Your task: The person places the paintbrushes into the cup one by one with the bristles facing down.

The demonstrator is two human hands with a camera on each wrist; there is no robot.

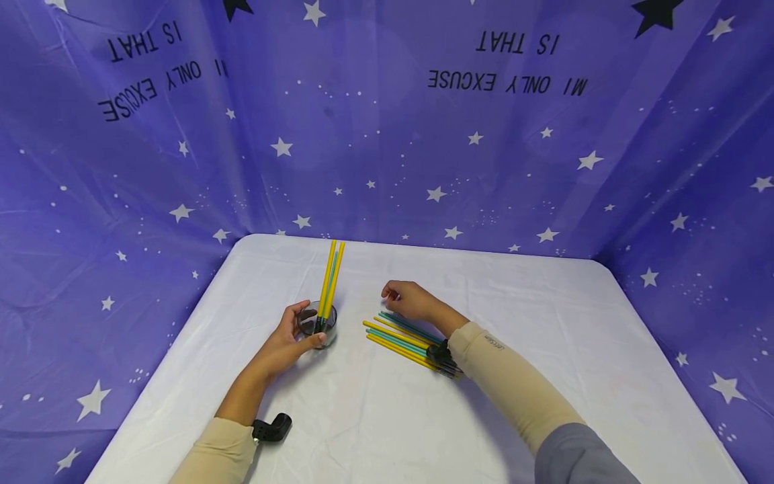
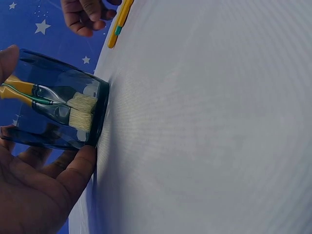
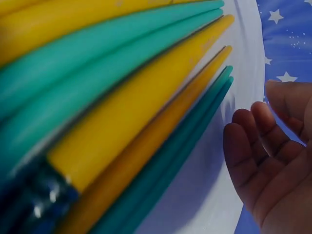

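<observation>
Right now the left hand (image 1: pixel 289 343) is wrapped around a small dark glass cup (image 1: pixel 317 327) that stands on the white surface (image 1: pixel 544 323), thumb on one side and fingers (image 2: pixel 73 175) curled against the other near its base. Three long paintbrushes (image 1: pixel 330 282) stand in it, bristles down and yellow and teal handles leaning away from the person. From the left wrist view the pale bristles press against the bottom of the glass.

Just to the right of the cup, a loose bundle of brushes (image 1: pixel 399 337) lies flat on the surface, yellow and teal handles fanned slightly. The right hand (image 1: pixel 406 299) hovers at the far tips of that bundle with its fingers (image 3: pixel 253 146) loosely curled and holding nothing; I cannot tell whether they touch a handle.

To my eye these brushes would be light, stiff and smooth, likely to roll or slip against each other, so pinching one handle near its thin tip or mid-length looks the surest hold. The cup seems hard, probably breakable, and top-heavy with tall handles in it, which makes the low steadying grip sensible.
</observation>
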